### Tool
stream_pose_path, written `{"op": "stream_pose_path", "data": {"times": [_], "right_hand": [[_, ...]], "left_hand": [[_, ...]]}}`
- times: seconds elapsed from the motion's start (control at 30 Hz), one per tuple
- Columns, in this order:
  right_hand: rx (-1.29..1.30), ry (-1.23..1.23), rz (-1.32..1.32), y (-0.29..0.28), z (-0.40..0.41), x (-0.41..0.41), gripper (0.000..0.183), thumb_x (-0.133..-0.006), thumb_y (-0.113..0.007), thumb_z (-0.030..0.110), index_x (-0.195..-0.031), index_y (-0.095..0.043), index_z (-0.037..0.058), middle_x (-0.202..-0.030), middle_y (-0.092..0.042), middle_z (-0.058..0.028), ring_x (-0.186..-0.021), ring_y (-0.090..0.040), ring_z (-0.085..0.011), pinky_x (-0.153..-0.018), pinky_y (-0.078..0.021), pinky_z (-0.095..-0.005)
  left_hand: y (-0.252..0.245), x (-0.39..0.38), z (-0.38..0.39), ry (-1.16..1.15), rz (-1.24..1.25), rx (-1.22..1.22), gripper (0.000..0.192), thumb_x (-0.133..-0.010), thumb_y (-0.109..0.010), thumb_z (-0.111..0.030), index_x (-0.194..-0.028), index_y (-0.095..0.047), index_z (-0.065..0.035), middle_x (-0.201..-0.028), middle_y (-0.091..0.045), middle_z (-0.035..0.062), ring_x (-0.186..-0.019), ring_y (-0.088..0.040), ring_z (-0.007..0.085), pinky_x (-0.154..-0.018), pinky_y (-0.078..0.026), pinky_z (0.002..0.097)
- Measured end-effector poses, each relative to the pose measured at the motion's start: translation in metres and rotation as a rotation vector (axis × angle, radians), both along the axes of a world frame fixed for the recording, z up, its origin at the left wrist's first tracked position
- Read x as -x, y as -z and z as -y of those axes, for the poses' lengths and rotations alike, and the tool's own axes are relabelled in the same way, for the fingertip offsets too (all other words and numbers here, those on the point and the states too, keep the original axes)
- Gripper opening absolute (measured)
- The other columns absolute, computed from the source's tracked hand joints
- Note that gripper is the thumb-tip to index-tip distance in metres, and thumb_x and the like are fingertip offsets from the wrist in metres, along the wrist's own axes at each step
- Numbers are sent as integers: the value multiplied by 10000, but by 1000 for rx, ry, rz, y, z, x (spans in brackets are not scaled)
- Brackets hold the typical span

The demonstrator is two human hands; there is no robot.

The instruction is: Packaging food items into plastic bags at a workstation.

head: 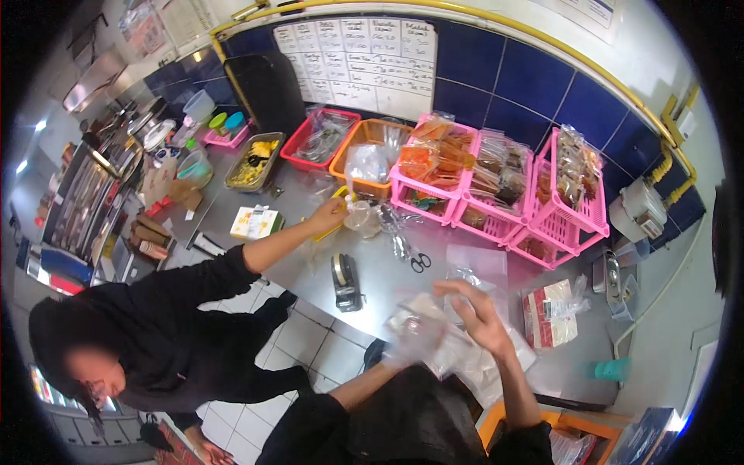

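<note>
A blurred clear plastic bag [419, 317] covers my left hand [410, 346], which holds it above the front edge of the metal table. The fingers are hidden by the plastic, and the bag's contents cannot be made out. Just right of the bag, my right hand [474, 317] is raised with its fingers apart and nothing in it. Beneath and beside my right hand lie more clear plastic bags [474, 354] and flat translucent sheets [479, 261]. Black-handled scissors [421, 263] rest beyond my hands, and a black tape dispenser [346, 285] stands to the left.
A co-worker [151, 325] at the left reaches across the table with a hand [331, 215] beside a yellow tray [328, 229]. Pink baskets [494, 218] of filled packets line the back. An orange basket [363, 185], red basket [290, 160] and red-white box [549, 314] stand around.
</note>
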State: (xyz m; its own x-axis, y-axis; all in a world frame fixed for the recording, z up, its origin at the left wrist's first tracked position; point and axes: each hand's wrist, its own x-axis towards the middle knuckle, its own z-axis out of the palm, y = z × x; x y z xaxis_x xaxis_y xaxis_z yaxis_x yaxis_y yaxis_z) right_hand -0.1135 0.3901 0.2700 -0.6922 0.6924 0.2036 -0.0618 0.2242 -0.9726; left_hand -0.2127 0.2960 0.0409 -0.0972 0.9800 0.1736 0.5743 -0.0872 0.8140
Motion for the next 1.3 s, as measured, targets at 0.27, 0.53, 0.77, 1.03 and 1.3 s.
{"op": "stream_pose_path", "data": {"times": [0.27, 0.53, 0.77, 1.03, 1.3], "right_hand": [[-26, -921, 641, 150, -62, -38, 173, -859, -635, 126, -997, -693, 39, -988, -674, -130, -855, -617, -234, -803, -495, -381], [-902, 583, 380, 192, 23, -56, 200, -866, -601, 132, -978, -650, -26, -784, -628, -166, -766, -619, -325, -747, -494, -372], [-172, 358, 525, 190, 48, 16, 129, -807, -669, 90, -864, -625, -17, -802, -642, -158, -756, -651, -307, -727, -503, -401], [-62, 768, 561, 232, 37, 61, 335, -764, -695, 16, -1056, -540, -41, -794, -645, -191, -757, -664, -359, -687, -519, -423], [132, 783, 547, 294, 60, 36, 397, -864, -624, 90, -1213, -487, -43, -1149, -581, -196, -1001, -599, -326, -879, -477, -404]], "left_hand": [[-75, -27, -16, 774, -178, -217, 283, -750, -697, -217, -976, -636, -57, -1057, -572, 133, -1062, -556, 305, -901, -475, 415], [-71, 60, -86, 408, -322, 24, 227, -736, -669, -251, -895, -625, -96, -841, -624, 102, -843, -647, 262, -687, -513, 429], [-53, 94, -78, 346, -280, 217, 344, -750, -703, -381, -922, -687, -84, -809, -688, 145, -731, -673, 340, -692, -541, 439], [20, 111, -53, 329, 304, 105, 390, -802, -704, -268, -1142, -641, -87, -1034, -669, 161, -976, -637, 326, -884, -495, 393], [-53, 230, -69, 474, 218, 95, 311, -781, -606, -63, -1083, -668, -104, -1108, -619, 124, -1052, -577, 334, -957, -453, 415]]}}
